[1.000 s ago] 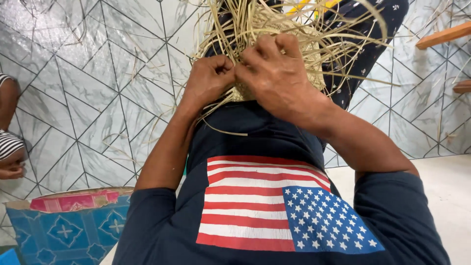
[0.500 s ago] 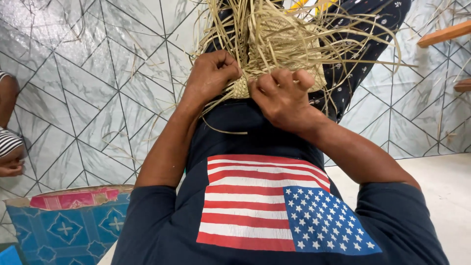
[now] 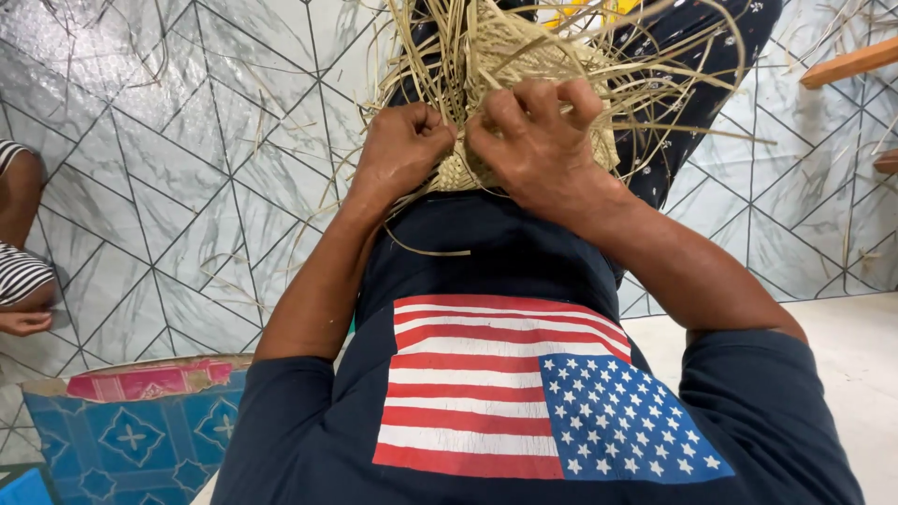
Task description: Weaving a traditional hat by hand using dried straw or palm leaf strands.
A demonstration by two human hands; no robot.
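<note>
Item: woven straw piece [image 3: 524, 112], part-finished, held over the lap against the dark shirt [image 3: 486, 271]. Left hand [image 3: 404, 150] was fisted on loose strands; right hand [image 3: 543, 140] pinched strands at the woven edge. Step, as judged: tightening a plait; next calls for even tension. Surroundings: grey patterned tile floor [image 3: 159, 187], blue box [image 3: 131, 430] at lower left.

The top of the weave [image 3: 524, 65] is cut off by the upper edge, and its lower part is covered by the left hand [image 3: 404, 150] and right hand [image 3: 538, 140]. Fingertips are buried among strands. Another person [image 3: 21, 271] is cropped at the left edge.
</note>
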